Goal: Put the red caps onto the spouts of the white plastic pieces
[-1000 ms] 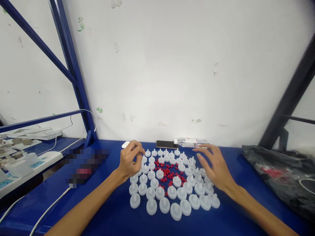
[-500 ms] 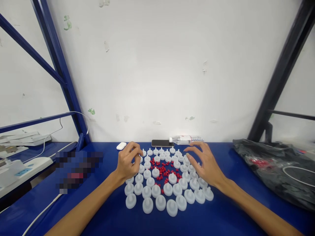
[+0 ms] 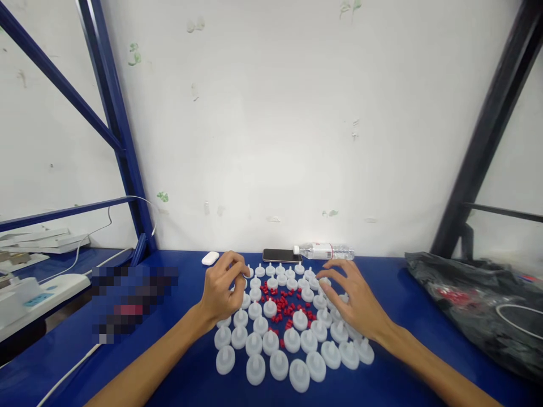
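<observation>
Many white round plastic caps with a thin upright spout [image 3: 279, 364] stand spread over the blue tabletop. Small red pieces [image 3: 282, 305] lie scattered among them, toward the middle. At the left edge of the group, my left hand [image 3: 225, 285] has its fingers curled in beside the back-left caps; whatever its fingertips hold, if anything, is hidden. On the right side, my right hand [image 3: 350, 294] hovers over the caps, thumb and fingers apart, with a white cap [image 3: 324, 281] by its fingertips. Part of the right-hand caps is covered by this hand.
Along the wall lie a phone [image 3: 281, 256], a clear bottle [image 3: 324, 251] on its side and a small white case [image 3: 210, 258]. A black plastic bag [image 3: 475, 305] lies at right. At left are a power strip [image 3: 55, 291] and a white cable [image 3: 70, 373].
The view has shifted slightly, so the table and caps sit lower in the picture. Both hands stay at nearly the same places beside the caps. No cap has visibly moved.
</observation>
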{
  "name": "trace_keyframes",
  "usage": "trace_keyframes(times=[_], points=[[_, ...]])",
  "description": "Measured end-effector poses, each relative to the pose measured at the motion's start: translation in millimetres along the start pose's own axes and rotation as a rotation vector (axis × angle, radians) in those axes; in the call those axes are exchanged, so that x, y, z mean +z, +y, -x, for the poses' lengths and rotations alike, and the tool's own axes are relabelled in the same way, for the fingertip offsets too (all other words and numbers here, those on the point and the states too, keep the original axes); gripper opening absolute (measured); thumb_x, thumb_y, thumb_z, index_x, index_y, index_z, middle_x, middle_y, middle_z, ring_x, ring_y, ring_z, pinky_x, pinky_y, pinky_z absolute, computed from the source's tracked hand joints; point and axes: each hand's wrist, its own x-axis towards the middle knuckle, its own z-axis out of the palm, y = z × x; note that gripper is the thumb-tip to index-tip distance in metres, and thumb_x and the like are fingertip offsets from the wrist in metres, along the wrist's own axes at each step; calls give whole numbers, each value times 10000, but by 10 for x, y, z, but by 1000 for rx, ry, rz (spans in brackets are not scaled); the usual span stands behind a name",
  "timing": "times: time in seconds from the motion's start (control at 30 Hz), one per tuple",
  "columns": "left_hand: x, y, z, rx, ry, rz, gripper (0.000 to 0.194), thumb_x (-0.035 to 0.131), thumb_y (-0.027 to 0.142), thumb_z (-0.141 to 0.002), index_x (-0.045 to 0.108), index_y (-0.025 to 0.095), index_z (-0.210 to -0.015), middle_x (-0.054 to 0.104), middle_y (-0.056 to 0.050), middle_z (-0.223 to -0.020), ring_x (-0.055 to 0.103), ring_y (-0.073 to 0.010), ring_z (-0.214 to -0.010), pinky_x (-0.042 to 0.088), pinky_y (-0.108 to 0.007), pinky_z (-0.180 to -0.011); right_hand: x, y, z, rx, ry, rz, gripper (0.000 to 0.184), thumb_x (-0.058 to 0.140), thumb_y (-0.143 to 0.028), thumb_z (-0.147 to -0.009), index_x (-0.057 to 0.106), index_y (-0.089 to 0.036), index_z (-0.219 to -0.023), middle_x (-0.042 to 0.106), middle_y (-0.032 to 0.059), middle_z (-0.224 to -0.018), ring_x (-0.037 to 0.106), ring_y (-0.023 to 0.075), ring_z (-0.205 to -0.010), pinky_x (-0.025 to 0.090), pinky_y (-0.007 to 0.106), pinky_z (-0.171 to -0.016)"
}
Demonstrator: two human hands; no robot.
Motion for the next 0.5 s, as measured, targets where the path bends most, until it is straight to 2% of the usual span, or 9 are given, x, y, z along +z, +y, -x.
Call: trace_keyframes(times=[0.13, 0.27, 0.4, 0.43, 0.5], points=[[-45, -10, -16, -1, -41, -48, 177, 615, 331, -992, 655, 164, -1032, 672, -24, -974, 647, -133, -771, 564, -295, -675, -22, -26, -15, -34, -37, -13, 179, 515, -301, -1023, 676, -250, -1081, 633, 91, -1152, 558, 284, -1144, 459, 491, -985], [-137, -27, -58, -82, -33, -108, 180, 618, 335, -986, 647, 164, -938, 654, -10, -917, 623, -132, -757, 543, -297, -682, -13, -56, -35, -37, -55, -34, 157, 566, -310, -1008, 708, -253, -1041, 718, 67, -1010, 622, 273, -1078, 465, 462, -968], [-337, 10, -215, -296, -53, -145, 185, 579, 276, -992, 628, 162, -855, 641, -6, -905, 575, -117, -691, 502, -282, -656, -22, -84, -174, 2, -161, 8, 166, 585, -293, -1006, 729, -237, -1068, 752, 51, -917, 670, 244, -962, 398, 495, -1052], [-420, 31, -267, -366, -90, -144, 179, 546, 234, -992, 632, 165, -850, 646, -4, -894, 566, -114, -662, 492, -278, -645, -27, -84, -234, -7, -210, 24, 165, 585, -277, -1007, 734, -227, -1059, 760, 49, -906, 674, 242, -959, 380, 498, -1066], [-618, 89, -349, -485, -240, -103, 194, 507, 199, -974, 674, 207, -874, 681, 22, -818, 610, -121, -643, 487, -246, -606, -31, -72, -361, -43, -314, 35, 130, 628, -241, -980, 757, -222, -987, 775, 35, -883, 681, 236, -942, 407, 454, -1020]])
